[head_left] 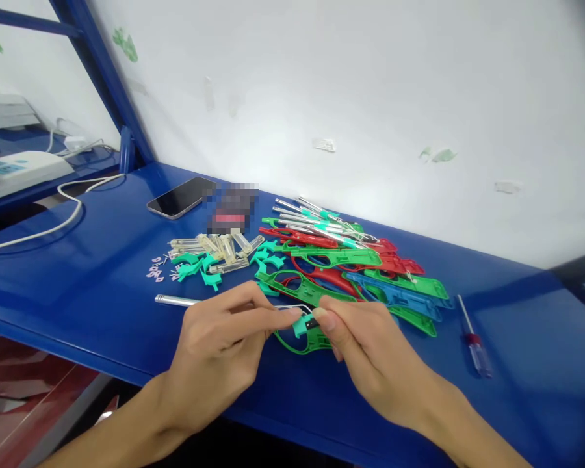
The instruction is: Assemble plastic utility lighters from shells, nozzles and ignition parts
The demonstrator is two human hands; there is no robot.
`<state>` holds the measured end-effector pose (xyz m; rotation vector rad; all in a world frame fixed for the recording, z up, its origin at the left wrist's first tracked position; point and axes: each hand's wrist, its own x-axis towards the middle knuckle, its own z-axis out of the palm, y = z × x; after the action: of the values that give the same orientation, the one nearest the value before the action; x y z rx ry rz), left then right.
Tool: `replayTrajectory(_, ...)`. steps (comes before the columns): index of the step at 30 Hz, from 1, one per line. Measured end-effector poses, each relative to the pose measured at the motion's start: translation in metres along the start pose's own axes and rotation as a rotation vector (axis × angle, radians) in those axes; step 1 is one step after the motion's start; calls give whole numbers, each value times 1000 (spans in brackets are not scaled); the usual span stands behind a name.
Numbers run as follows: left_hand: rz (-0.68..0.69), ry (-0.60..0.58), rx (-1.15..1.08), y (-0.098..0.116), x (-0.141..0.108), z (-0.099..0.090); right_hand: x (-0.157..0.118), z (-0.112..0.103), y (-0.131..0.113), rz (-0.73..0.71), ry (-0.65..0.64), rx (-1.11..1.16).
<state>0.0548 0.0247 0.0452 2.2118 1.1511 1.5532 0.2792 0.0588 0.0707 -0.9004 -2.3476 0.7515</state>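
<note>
My left hand [224,331] is closed, pinching a small teal plastic trigger [299,326] at its fingertips. A silver metal lighter tube [175,300] sticks out to the left behind this hand; whether the fingers grip it is hidden. My right hand [370,341] pinches a small black part [312,322] against the trigger's right side. A thin white wire [297,307] arches over both pieces between the hands. Just below and behind lies a green lighter handle half [307,344], partly covered by my fingers.
Red, green and blue handle shells [394,296] lie piled behind my right hand, with silver tubes [302,218] on top. Clear plastic tanks [224,250], teal triggers [209,273] and small screws [155,270] lie left. A phone [182,197] and screwdriver [475,348] rest on the blue table [102,273].
</note>
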Motion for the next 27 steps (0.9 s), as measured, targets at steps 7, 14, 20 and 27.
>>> replayTrajectory(7, -39, 31, 9, -1, -4, 4, 0, 7, 5, 33, -38, -2)
replayTrajectory(14, -22, 27, -2, -3, -1, 2, 3, 3, -1, 67, -39, -17)
replayTrajectory(20, 1, -34, 31, -5, 1, 4, 1, -14, 3, 85, -121, -79)
replayTrajectory(27, 29, -200, 130, -12, -7, 10, -10, -14, 16, 79, -173, -228)
